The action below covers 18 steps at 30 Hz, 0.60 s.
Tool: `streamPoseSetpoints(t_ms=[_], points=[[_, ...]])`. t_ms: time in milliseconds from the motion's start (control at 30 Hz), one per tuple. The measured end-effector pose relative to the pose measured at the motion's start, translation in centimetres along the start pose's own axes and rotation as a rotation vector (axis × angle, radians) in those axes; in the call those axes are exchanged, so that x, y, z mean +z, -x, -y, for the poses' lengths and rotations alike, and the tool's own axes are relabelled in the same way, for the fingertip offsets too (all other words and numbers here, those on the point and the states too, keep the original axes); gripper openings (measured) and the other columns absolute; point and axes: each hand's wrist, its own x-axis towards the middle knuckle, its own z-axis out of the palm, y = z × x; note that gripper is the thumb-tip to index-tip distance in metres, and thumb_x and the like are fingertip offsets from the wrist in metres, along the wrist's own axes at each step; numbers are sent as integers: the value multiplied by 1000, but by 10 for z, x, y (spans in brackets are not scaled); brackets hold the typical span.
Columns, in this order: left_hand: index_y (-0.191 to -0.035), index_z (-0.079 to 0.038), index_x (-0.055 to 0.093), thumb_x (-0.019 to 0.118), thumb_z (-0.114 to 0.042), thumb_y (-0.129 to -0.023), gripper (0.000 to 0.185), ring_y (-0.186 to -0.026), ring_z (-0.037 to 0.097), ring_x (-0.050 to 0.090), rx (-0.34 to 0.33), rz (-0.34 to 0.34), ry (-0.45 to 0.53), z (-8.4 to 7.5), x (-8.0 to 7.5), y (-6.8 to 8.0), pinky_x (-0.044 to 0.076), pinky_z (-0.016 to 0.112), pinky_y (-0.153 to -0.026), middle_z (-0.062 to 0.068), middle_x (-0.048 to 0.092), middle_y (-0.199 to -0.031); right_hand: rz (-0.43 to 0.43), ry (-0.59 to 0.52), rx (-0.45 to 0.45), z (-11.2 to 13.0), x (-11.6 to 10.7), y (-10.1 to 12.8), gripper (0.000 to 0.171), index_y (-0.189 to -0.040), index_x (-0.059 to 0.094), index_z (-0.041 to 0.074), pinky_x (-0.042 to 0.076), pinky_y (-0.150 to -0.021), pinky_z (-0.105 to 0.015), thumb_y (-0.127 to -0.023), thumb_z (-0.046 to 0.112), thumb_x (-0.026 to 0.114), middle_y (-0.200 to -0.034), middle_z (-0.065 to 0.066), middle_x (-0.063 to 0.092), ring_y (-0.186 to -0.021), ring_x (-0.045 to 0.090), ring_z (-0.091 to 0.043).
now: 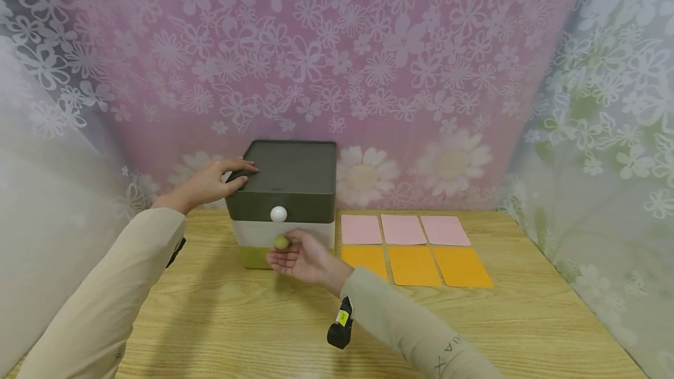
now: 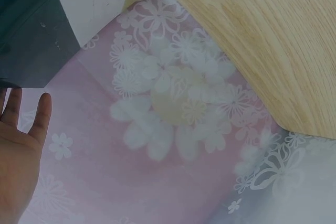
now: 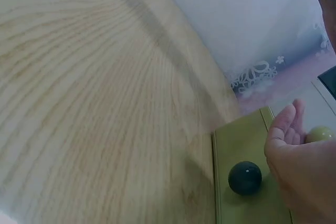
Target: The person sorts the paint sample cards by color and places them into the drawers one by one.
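Note:
A small three-drawer box stands at the back of the wooden table. Its top drawer is dark with a white knob, the middle one white with an olive knob, the bottom one green with a dark knob. My left hand rests with straight fingers on the box's top left edge; the left wrist view shows its palm under the dark corner. My right hand, palm up, holds the olive knob between thumb and fingers.
Three pink cards and three orange cards lie in two rows right of the box. Flowered curtains close in the back and both sides. A black wrist camera hangs under my right sleeve.

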Motion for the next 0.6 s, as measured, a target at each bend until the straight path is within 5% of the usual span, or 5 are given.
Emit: streamPoseSetpoints(t_ms=[133,267,600], points=[[-128,-13,53,47,-23,-95,36,-137,35,23,3,-3,-5,1,1,0,24,58,-105,12,40,-142,-35,-13,-27,-5,2,1,31,-95,54,-3,36,-103,-37,-90,26,43,-121,-23,51,-93,56,-24],[-128,-13,53,47,-23,-95,36,-138,35,23,-2,2,3,0,1,0,24,58,-105,12,40,-142,-57,18,-51,-14,7,12,34,-97,55,-5,42,-94,-35,-90,26,43,-94,-14,59,-88,59,-22],[-128,-12,54,48,-23,-94,35,-137,35,24,0,-7,11,-2,0,1,24,58,-105,12,41,-142,-29,118,-38,-41,18,50,46,-106,54,-11,43,-96,-38,-89,29,41,-88,-12,61,-87,61,-21]])
